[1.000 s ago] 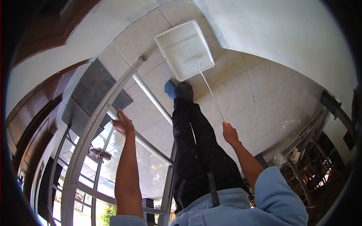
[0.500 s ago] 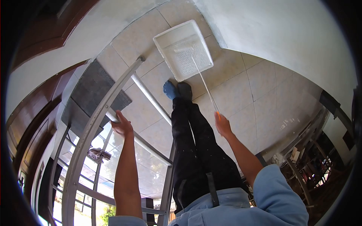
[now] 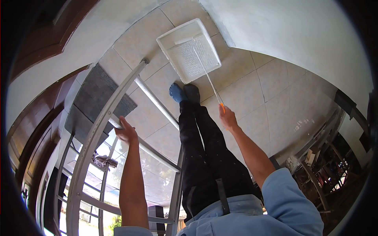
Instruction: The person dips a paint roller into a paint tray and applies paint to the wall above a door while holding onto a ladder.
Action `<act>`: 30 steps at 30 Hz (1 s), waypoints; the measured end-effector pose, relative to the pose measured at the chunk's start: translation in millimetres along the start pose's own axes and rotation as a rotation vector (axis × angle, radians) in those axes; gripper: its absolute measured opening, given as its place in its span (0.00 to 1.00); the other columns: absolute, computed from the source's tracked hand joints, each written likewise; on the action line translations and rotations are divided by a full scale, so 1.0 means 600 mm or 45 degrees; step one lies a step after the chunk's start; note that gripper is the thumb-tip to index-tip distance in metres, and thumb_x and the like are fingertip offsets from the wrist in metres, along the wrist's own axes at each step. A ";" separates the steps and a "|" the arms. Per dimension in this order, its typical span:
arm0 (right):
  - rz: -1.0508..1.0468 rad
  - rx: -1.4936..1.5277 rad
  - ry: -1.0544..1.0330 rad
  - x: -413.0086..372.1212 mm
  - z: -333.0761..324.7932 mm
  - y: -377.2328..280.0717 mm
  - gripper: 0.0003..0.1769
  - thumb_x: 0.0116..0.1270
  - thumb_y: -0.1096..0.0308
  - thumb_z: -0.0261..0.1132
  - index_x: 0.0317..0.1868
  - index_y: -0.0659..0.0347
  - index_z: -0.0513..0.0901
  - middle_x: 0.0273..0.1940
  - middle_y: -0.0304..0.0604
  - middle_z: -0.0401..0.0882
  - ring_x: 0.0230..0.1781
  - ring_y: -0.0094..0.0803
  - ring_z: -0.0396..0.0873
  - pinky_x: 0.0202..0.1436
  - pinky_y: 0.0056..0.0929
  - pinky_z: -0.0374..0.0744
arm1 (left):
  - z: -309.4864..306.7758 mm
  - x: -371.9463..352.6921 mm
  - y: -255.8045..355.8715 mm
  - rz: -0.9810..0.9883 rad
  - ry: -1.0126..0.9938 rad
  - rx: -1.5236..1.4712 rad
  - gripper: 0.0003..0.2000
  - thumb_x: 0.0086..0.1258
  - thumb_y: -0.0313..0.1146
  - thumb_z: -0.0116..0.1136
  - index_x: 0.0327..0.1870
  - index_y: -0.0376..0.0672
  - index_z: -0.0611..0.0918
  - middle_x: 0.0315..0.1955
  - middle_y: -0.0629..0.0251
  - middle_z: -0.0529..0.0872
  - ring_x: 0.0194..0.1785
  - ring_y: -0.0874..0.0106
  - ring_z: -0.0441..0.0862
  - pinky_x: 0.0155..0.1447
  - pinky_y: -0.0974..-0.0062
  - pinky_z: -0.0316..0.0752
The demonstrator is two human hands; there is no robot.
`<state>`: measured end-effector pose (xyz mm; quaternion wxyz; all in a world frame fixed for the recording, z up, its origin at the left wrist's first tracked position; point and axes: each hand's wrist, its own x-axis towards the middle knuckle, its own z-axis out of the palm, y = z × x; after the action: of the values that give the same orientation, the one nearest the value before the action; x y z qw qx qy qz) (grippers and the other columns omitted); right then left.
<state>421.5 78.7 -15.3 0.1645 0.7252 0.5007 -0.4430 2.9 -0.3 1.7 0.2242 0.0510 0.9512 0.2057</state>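
Observation:
My right hand [image 3: 227, 118] is closed around the orange handle of a paint roller [image 3: 205, 72]. Its thin rod slants up into a white paint tray [image 3: 216, 53] on the floor, where the whitish roller head lies near the top of the ridged slope. The ridges and tray walls are coated with white paint. On the left, my left hand [image 3: 126, 131] grips a pale rung of a metal ladder [image 3: 96, 122], fingers wrapped over it. My feet, in dark blue and black footwear, stand just below the tray.
White walls [image 3: 283, 23] rise behind and right of the tray above a tiled floor [image 3: 240, 90]. Dark mats [image 3: 94, 92] lie left of the ladder, near a brown wooden door [image 3: 37, 133]. A cloth [image 3: 104, 160] hangs low on the ladder. Cluttered furniture [image 3: 315, 173] stands at right.
My right hand has moved up and slightly left, pushing the roller farther toward the tray's far end. My left hand keeps its hold on the ladder rung.

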 end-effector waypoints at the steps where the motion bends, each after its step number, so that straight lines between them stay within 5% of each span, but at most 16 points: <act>1: -0.010 -0.005 0.026 -0.019 0.006 0.027 0.31 0.78 0.40 0.44 0.41 0.63 0.77 0.35 0.63 0.82 0.43 0.66 0.80 0.45 0.56 0.77 | 0.005 -0.004 -0.002 0.012 0.006 -0.027 0.34 0.69 0.59 0.58 0.50 0.26 0.79 0.34 0.48 0.86 0.24 0.62 0.86 0.20 0.71 0.83; 6: 0.187 -0.070 -0.073 -0.115 0.006 0.134 0.29 0.77 0.42 0.47 0.42 0.63 0.77 0.34 0.63 0.82 0.40 0.67 0.80 0.43 0.56 0.78 | 0.004 -0.003 -0.002 0.032 0.063 -0.019 0.34 0.68 0.59 0.58 0.51 0.28 0.79 0.34 0.49 0.86 0.25 0.62 0.86 0.21 0.71 0.83; 10: 0.574 0.297 -0.345 -0.127 -0.020 0.091 0.28 0.78 0.43 0.47 0.47 0.63 0.76 0.36 0.63 0.82 0.41 0.65 0.81 0.45 0.58 0.79 | 0.002 -0.005 0.004 0.037 0.034 -0.035 0.34 0.69 0.60 0.57 0.51 0.27 0.79 0.34 0.49 0.86 0.25 0.63 0.86 0.21 0.71 0.83; 13: -0.100 -0.229 -0.058 -0.047 0.039 0.116 0.31 0.78 0.41 0.45 0.50 0.64 0.75 0.37 0.60 0.83 0.39 0.61 0.83 0.44 0.53 0.82 | 0.001 -0.004 0.001 0.036 0.034 -0.008 0.34 0.69 0.59 0.58 0.51 0.26 0.78 0.34 0.49 0.86 0.25 0.63 0.86 0.20 0.72 0.83; 20: 0.170 0.330 -0.233 0.032 -0.047 -0.082 0.35 0.77 0.37 0.43 0.33 0.64 0.76 0.22 0.48 0.77 0.18 0.43 0.80 0.28 0.41 0.81 | 0.006 -0.008 0.003 0.053 0.074 -0.080 0.32 0.68 0.60 0.60 0.43 0.28 0.80 0.24 0.57 0.81 0.22 0.68 0.82 0.21 0.73 0.82; 21: 0.148 0.388 -0.260 0.026 -0.047 -0.065 0.34 0.77 0.38 0.43 0.33 0.63 0.75 0.17 0.43 0.73 0.12 0.36 0.75 0.24 0.37 0.78 | 0.008 -0.008 0.002 0.051 0.081 -0.104 0.33 0.68 0.60 0.60 0.42 0.28 0.80 0.23 0.57 0.81 0.21 0.68 0.82 0.21 0.73 0.82; 24: 0.164 0.342 -0.240 -0.020 -0.047 0.001 0.32 0.77 0.39 0.46 0.33 0.62 0.74 0.17 0.43 0.73 0.15 0.36 0.77 0.22 0.37 0.77 | 0.008 0.001 -0.009 0.045 0.079 -0.085 0.33 0.67 0.61 0.60 0.44 0.29 0.78 0.20 0.60 0.78 0.19 0.70 0.80 0.21 0.73 0.79; 26: 0.241 0.341 -0.262 -0.065 -0.052 0.034 0.30 0.77 0.41 0.47 0.33 0.62 0.74 0.18 0.43 0.73 0.16 0.35 0.78 0.22 0.37 0.77 | 0.002 -0.002 0.000 0.022 0.022 -0.142 0.33 0.69 0.57 0.60 0.44 0.25 0.78 0.24 0.53 0.82 0.18 0.65 0.80 0.18 0.69 0.78; 30: 0.371 0.339 -0.307 -0.115 -0.066 0.068 0.29 0.77 0.43 0.48 0.34 0.63 0.73 0.21 0.44 0.75 0.17 0.34 0.79 0.22 0.34 0.79 | -0.023 -0.009 0.019 -0.083 -0.205 -0.092 0.30 0.70 0.57 0.59 0.49 0.31 0.75 0.22 0.63 0.77 0.21 0.73 0.79 0.26 0.73 0.78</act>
<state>468.7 47.1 54.0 0.1882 0.7470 0.3043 -0.5603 1.4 4.2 19.7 0.3081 0.0285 0.9233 0.2277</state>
